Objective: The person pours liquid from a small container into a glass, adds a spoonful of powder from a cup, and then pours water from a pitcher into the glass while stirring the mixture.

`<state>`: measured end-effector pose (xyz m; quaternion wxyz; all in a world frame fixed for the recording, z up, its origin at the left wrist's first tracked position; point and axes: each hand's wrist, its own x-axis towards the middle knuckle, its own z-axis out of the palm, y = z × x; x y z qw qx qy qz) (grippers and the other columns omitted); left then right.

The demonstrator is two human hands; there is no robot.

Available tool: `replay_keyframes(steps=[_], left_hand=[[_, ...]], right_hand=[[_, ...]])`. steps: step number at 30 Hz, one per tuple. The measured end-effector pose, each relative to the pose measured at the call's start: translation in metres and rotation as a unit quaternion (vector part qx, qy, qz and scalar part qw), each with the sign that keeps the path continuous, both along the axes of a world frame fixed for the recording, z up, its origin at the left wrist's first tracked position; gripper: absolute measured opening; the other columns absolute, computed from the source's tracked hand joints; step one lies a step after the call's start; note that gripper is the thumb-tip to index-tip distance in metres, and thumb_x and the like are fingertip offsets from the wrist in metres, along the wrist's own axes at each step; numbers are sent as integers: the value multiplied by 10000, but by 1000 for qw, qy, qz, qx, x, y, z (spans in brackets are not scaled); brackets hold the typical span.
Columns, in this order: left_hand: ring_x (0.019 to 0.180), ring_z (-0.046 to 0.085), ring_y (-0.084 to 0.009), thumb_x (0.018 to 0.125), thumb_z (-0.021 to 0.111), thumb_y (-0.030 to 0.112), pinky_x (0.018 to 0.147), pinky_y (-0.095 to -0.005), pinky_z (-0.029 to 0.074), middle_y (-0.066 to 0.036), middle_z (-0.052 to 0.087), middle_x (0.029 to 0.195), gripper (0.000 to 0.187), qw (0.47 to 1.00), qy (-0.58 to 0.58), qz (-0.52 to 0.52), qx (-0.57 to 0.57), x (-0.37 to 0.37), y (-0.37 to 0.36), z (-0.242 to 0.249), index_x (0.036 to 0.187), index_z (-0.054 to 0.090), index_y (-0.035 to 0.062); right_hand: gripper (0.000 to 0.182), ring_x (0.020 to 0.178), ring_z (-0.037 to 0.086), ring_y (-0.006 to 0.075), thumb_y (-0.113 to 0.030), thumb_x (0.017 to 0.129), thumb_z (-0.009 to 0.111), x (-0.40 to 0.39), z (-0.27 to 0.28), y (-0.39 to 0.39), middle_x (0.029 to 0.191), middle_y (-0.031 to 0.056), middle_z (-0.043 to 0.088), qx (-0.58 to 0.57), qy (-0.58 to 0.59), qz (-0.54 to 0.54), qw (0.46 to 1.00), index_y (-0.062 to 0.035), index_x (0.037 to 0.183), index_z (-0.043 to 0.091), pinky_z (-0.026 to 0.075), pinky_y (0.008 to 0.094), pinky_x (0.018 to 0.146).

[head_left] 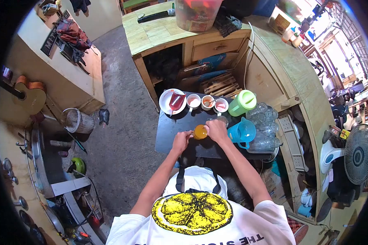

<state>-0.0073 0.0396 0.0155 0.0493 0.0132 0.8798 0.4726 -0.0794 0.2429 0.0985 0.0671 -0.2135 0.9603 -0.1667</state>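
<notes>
A cup of orange drink [200, 132] is at the front of the dark low table [172, 132], between my hands. My left hand [181, 141] is closed on the cup's left side, apparently at its handle. At the right rim, the fingers of my right hand [217, 130] are closed; what they pinch is hidden. Just behind that hand shows a clear glass [223, 119]. Farther back stand white mugs [193, 101] with reddish contents, one with a spoon, beside a white bowl [164, 98] holding a red packet [176, 102]. To the right are a blue pitcher [243, 130] and a lidded green pitcher [240, 104].
Several clear glass bottles [266, 127] lie crowded at the table's right end. A wooden counter [151, 30] with open shelves wraps behind and to the right, bearing a plastic tub [197, 16]. A fan [359, 153] stands far right; a bucket [78, 121] is on the left floor.
</notes>
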Motion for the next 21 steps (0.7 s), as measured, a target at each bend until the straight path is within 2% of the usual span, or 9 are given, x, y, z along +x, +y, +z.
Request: replay_keyframes(steps=[4,7,8,11,14,17,19,21], left_hand=[[878,696,-448,941,668,87,727,-462,532,-275,691,957,259,1000,5,2,2,0,0,-6,1188,727,36],[877,700,-443,942,671,89,726,-463,534,-272,694,959,257,1000,7,3,0,-1,0,-5,1188,728,36],[877,703,-439,943,672,90,726,-463,535,-271,696,960,257,1000,8,2,-2,-1,0,-4,1188,728,37],[915,696,-425,928,680,95,781,-502,535,-220,713,992,275,1000,-10,10,-4,-1,0,-4,1195,739,130],[917,695,-425,929,680,95,782,-500,536,-218,714,998,279,1000,-23,13,1,0,1,-3,1198,740,138],[878,718,-421,935,677,74,729,-451,541,-281,691,973,261,1000,11,3,-2,-1,0,-3,1185,723,12],[880,718,-422,930,670,55,732,-444,543,-283,687,973,258,1000,20,-2,-12,0,0,-3,1178,724,10],[894,713,-421,928,673,67,753,-457,545,-263,695,985,258,1000,12,-2,-17,0,-1,-3,1179,732,42]], right_hand=[[250,780,715,398,-282,866,732,5,-2,6,784,222,708,33,-24,39,998,-39,813,750,557,508,706],[226,768,717,389,-257,849,739,5,-5,0,777,222,708,-52,-36,47,997,-39,790,748,564,498,703],[213,772,711,394,-243,852,729,4,-2,-1,778,221,706,-39,-24,29,999,-38,799,748,557,507,709],[190,778,699,407,-217,862,710,3,1,0,779,218,703,3,-5,-2,1000,-37,819,752,544,526,718],[197,773,700,407,-224,872,706,5,4,1,780,214,706,20,-28,15,999,-41,820,757,544,528,712],[214,772,708,394,-234,872,706,9,5,1,772,214,707,-23,-44,20,999,-38,801,753,548,524,708],[218,773,716,385,-243,858,716,10,5,-2,761,212,707,-51,-12,-8,999,-42,781,748,553,514,712],[222,773,705,403,-235,868,709,8,8,-2,763,222,702,-16,-3,-13,1000,-31,786,747,544,530,715]])
